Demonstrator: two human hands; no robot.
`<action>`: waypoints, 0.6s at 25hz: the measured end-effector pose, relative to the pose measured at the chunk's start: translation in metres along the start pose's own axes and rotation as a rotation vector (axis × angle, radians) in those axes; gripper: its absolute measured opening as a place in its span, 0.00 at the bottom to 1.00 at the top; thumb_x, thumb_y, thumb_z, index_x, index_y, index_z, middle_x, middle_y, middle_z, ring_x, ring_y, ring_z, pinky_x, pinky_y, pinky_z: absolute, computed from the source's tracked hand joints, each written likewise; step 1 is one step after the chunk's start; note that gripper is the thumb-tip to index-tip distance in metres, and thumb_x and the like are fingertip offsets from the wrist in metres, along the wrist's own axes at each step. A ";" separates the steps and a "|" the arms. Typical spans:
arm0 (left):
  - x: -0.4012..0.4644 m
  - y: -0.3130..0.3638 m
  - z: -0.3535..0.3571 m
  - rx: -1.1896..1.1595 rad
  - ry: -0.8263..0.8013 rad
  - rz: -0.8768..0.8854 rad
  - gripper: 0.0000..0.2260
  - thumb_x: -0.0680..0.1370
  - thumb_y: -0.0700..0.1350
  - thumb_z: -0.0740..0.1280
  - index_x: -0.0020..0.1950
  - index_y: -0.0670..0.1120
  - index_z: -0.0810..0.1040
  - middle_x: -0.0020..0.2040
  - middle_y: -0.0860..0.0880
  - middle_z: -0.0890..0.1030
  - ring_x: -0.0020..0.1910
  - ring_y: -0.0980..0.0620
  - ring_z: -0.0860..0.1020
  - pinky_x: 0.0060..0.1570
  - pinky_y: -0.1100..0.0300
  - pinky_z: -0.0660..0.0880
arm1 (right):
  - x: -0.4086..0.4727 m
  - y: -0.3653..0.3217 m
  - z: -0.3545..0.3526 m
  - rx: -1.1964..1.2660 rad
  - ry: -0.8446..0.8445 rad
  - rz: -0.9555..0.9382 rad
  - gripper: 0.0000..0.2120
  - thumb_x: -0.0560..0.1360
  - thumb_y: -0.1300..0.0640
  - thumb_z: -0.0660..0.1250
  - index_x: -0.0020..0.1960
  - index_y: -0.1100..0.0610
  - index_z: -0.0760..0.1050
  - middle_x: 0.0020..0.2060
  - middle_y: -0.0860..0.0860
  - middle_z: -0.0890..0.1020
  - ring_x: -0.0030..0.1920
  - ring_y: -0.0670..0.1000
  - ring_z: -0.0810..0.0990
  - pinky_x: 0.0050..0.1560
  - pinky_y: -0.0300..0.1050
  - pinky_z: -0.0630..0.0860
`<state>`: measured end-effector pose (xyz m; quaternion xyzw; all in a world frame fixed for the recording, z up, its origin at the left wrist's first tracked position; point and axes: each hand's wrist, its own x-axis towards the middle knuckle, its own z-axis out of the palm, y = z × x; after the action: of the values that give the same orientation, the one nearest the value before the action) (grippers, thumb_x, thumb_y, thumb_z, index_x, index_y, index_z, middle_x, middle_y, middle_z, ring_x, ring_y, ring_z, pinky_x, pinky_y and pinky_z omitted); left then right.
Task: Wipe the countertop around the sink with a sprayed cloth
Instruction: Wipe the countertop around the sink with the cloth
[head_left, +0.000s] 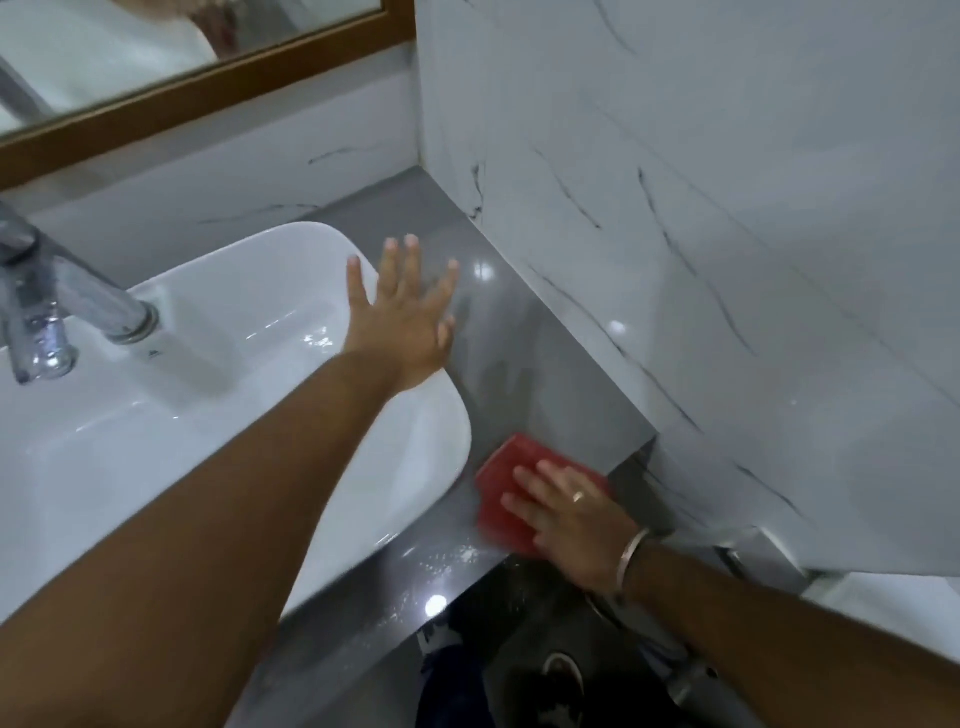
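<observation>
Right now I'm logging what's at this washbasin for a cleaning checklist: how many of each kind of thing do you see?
Red cloth: 1, flat under the right hand
White sink: 1
Chrome tap: 1
Wood-framed mirror: 1
Grey countertop: 1
Hands: 2, the left hand open and spread over the sink's edge
Total: 7
</observation>
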<state>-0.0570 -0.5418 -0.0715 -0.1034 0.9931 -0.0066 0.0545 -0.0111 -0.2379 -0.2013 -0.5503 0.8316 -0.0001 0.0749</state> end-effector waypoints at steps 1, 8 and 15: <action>-0.018 0.013 0.001 -0.037 -0.031 0.037 0.28 0.84 0.53 0.52 0.81 0.53 0.44 0.80 0.38 0.38 0.78 0.38 0.35 0.71 0.32 0.35 | 0.005 0.024 -0.006 -0.023 0.012 0.106 0.28 0.76 0.50 0.61 0.75 0.50 0.65 0.75 0.58 0.68 0.72 0.65 0.69 0.69 0.64 0.68; -0.189 0.009 0.029 -0.230 -0.133 -0.061 0.34 0.80 0.66 0.37 0.78 0.47 0.30 0.78 0.44 0.30 0.76 0.44 0.30 0.75 0.38 0.35 | 0.045 -0.046 -0.001 0.165 0.102 0.463 0.28 0.76 0.50 0.59 0.76 0.56 0.64 0.75 0.63 0.65 0.73 0.70 0.64 0.69 0.68 0.64; -0.371 -0.168 0.025 -0.047 -0.288 -0.399 0.44 0.77 0.70 0.37 0.78 0.40 0.63 0.76 0.34 0.63 0.75 0.31 0.61 0.70 0.29 0.51 | 0.037 -0.001 0.001 0.082 0.149 0.308 0.29 0.75 0.45 0.57 0.73 0.54 0.69 0.74 0.66 0.66 0.69 0.70 0.70 0.63 0.68 0.72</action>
<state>0.3410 -0.6293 -0.0525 -0.2988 0.9349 0.0207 0.1907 -0.0244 -0.2718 -0.2070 -0.4113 0.9086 -0.0634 0.0347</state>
